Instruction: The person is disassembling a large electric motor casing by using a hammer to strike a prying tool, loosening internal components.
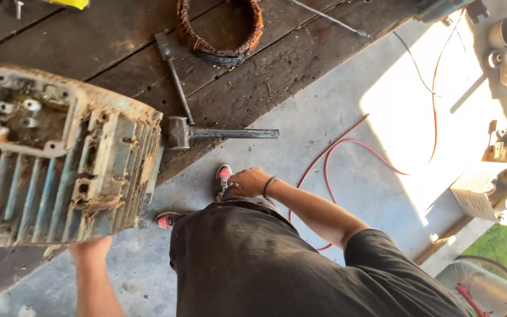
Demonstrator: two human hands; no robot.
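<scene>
Blue finned motor housing (60,176), left hand (92,249) beneath; hammer (218,134) beside

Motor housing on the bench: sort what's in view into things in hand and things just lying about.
In hand:
motor housing, left hand under its near edge
right hand at the waist

Lying about:
hammer
copper coil
red hose
metal rod
</scene>
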